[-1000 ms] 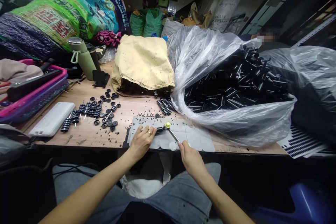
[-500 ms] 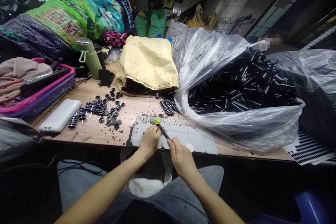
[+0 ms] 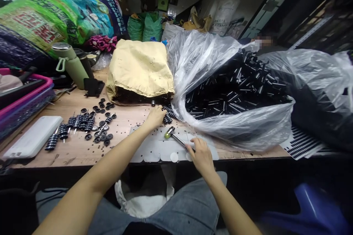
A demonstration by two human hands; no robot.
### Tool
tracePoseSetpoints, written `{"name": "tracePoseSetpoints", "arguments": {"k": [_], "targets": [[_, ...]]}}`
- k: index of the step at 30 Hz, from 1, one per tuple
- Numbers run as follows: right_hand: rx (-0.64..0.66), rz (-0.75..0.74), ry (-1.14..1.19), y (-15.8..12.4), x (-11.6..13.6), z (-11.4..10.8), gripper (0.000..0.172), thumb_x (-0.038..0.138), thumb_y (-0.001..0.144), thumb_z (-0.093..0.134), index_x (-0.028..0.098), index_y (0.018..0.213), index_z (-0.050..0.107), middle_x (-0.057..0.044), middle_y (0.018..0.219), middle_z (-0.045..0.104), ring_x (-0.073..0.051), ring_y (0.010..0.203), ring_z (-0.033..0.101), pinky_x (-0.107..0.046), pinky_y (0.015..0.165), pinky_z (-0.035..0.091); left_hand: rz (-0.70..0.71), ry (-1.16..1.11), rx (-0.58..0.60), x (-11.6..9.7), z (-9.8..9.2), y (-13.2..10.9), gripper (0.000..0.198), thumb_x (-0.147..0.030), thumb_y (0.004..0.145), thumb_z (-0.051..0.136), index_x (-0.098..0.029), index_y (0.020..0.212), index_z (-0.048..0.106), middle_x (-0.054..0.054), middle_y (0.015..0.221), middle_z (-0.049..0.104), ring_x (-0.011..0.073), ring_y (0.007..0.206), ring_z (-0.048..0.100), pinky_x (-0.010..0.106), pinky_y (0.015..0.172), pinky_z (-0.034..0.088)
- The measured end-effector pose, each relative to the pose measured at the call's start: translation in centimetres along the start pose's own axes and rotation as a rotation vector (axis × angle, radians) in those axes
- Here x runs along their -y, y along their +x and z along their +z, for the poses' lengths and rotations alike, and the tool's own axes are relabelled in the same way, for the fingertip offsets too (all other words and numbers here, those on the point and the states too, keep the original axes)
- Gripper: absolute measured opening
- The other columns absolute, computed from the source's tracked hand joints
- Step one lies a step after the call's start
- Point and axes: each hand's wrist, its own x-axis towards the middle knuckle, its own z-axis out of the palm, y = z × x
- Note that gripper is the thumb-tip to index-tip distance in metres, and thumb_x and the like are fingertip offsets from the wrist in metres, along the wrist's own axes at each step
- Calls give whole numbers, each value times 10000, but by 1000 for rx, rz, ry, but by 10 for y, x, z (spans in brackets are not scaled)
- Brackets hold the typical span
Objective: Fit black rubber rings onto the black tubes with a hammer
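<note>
My left hand (image 3: 156, 117) is at the small pile of black ribbed cylinders (image 3: 168, 116), its fingers closed on a black ribbed cylinder at the pile's near side; the hand partly hides it. A small hammer (image 3: 179, 139) with a yellowish face lies on the grey sheet (image 3: 151, 150) at the front of the table. Over the end of its handle is my right hand (image 3: 202, 154), fingers apart, with the thumb beside the handle. Tiny dark rings are scattered on and around the sheet.
Left on the table are black discs (image 3: 103, 137), ribbed cylinders on pins (image 3: 79, 122), a white power bank (image 3: 34, 136), a pink basket (image 3: 46, 80) and a green bottle (image 3: 73, 66). A yellow sack (image 3: 140, 68) and a clear plastic bag (image 3: 242, 132) of black tubes stand behind.
My left hand has moved up from the sheet to the pile of ribbed cylinders. The hammer now lies on the sheet, and my right hand has loosened from its handle. The view has shifted right.
</note>
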Motion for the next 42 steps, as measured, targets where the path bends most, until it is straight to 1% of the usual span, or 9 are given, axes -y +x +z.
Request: {"name": "tracePoseSetpoints", "arguments": {"k": [6, 9, 14, 20, 24, 27, 31, 37, 42], "targets": [[-106, -54, -13, 85, -36, -15, 343, 282, 911, 276, 103, 870, 565, -89, 881, 584, -164, 877, 489, -270, 743, 359, 384, 164, 67, 7, 7, -6, 307, -38, 757, 377, -202, 914, 584, 76, 919, 546, 205, 892, 465, 327, 768, 332], [-67, -81, -41, 133, -48, -9, 487, 255, 928, 170, 63, 742, 577, -68, 760, 583, -125, 857, 507, -261, 724, 349, 416, 203, 54, 6, 2, -5, 266, -48, 781, 365, -172, 883, 577, 69, 854, 567, 194, 865, 475, 322, 783, 323], [-52, -114, -41, 165, -57, 5, 207, 286, 858, 489, 125, 749, 559, 0, 740, 582, -96, 695, 549, -272, 671, 455, 370, 121, -23, 9, -8, -20, 400, 25, 753, 323, -171, 1025, 541, 67, 909, 586, 187, 915, 488, 352, 851, 311], [-149, -179, 2, 146, -44, -15, 341, 251, 928, 284, 104, 877, 588, -52, 916, 591, -137, 912, 546, -342, 820, 407, -73, -580, -164, -6, -12, -40, 313, -293, 839, 401, -136, 1070, 541, 95, 899, 590, 197, 853, 524, 344, 753, 396], [-204, -287, 94, 104, -5, -13, 248, 247, 888, 390, 178, 869, 627, -59, 989, 621, -159, 950, 533, -344, 830, 408, -387, -1431, 159, -35, -18, -51, 391, -451, 785, 464, -104, 887, 613, 70, 748, 593, 133, 653, 531, 264, 596, 413], [-213, -504, 269, 70, 23, -6, 198, 197, 854, 440, 213, 884, 635, -47, 962, 640, -160, 926, 555, -342, 815, 429, -416, -1728, 181, -49, -19, -61, 347, -426, 652, 642, -96, 757, 622, 40, 693, 578, 99, 616, 508, 229, 584, 392], [-153, -487, 396, 50, 40, -14, 259, 241, 830, 459, 223, 1063, 570, -64, 1097, 579, -186, 1047, 505, -377, 894, 401, -439, -1688, 52, -48, -15, -78, 315, -392, 589, 697, -99, 625, 587, -20, 551, 500, 53, 493, 409, 195, 500, 316], [215, -503, 379, 42, 52, -36, 956, 444, 535, 726, 195, 1335, 266, -135, 1380, 253, -294, 1256, 254, -456, 995, 285, -335, -1278, 26, -47, -3, -103, 374, -426, 685, 599, -129, 487, 489, -51, 440, 373, 60, 432, 337, 201, 434, 250], [280, -294, 492, 18, 56, -20, 946, 388, 573, 702, 178, 1348, 201, -144, 1344, 296, -282, 1241, 286, -439, 1000, 300, -14, -745, -115, -33, 0, -88, 279, -330, 828, 435, -155, 979, 591, 67, 880, 563, 167, 800, 512, 286, 694, 421]]}}
